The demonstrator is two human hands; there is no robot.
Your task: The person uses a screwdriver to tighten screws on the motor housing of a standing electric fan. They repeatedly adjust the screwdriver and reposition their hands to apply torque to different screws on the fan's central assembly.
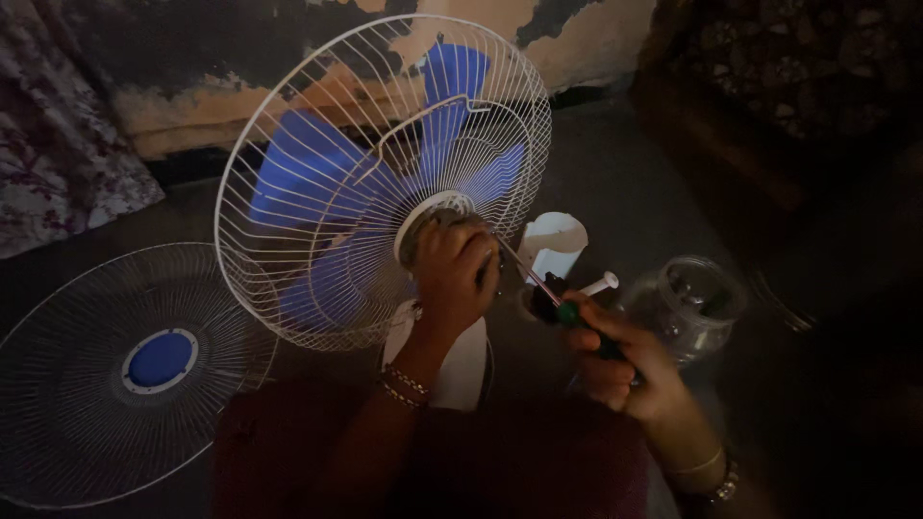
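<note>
Fingers (575, 322) around one screwdriver (538, 284)

A white wire fan cage (385, 183) with blue blades (317, 173) stands tilted on the floor, its motor hub (433, 216) facing the person. A screwdriver (538, 288) with a dark handle points at the hub.

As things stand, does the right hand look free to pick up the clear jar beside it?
Probably not at once: the right hand grips a screwdriver, though the clear jar sits unobstructed beside it.
</note>
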